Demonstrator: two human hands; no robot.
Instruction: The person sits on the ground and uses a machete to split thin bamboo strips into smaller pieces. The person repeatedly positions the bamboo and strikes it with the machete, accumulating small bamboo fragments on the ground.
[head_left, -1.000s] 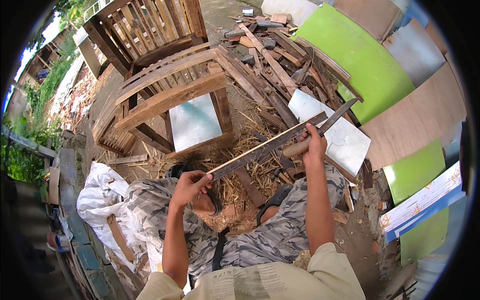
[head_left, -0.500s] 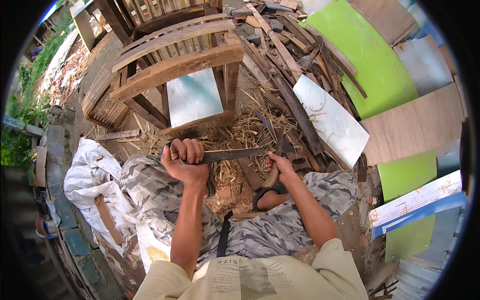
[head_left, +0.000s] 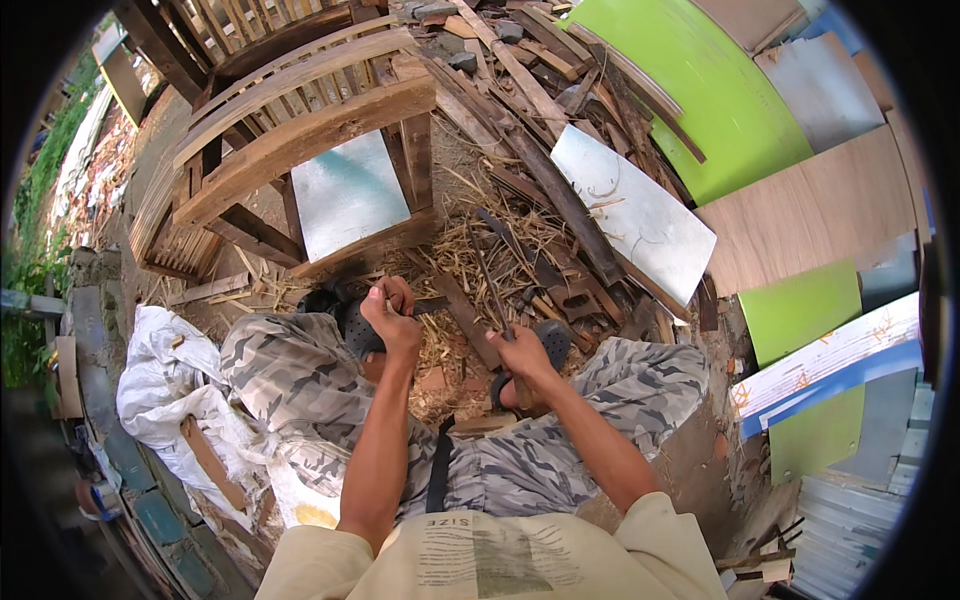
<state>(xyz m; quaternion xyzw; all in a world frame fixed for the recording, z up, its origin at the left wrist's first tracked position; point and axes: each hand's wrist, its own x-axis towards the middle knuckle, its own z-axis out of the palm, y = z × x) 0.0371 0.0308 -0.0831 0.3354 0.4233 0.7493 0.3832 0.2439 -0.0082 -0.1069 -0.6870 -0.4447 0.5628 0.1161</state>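
I sit low in camouflage trousers [head_left: 290,380] over a litter of wood shavings [head_left: 470,270]. My right hand [head_left: 520,358] grips the handle of a long thin blade [head_left: 490,285] that points up and away from me over the shavings. My left hand [head_left: 392,318] is closed around a short dark strip of wood [head_left: 432,305] just above my left knee. The two hands are about a hand's width apart. A black sandal [head_left: 352,325] shows beside the left hand and another black sandal [head_left: 552,340] beside the right.
A wooden chair frame [head_left: 300,140] lies just ahead over a pale board [head_left: 345,195]. Scrap planks [head_left: 540,110] are piled behind it. A white panel [head_left: 630,215], green panels [head_left: 720,90] and brown boards [head_left: 810,220] lie to the right. White sacking [head_left: 170,390] is at my left.
The long blade, held level across both hands before, now points away in my right hand alone. Both hands have dropped closer to my knees, and the left now holds a short strip.
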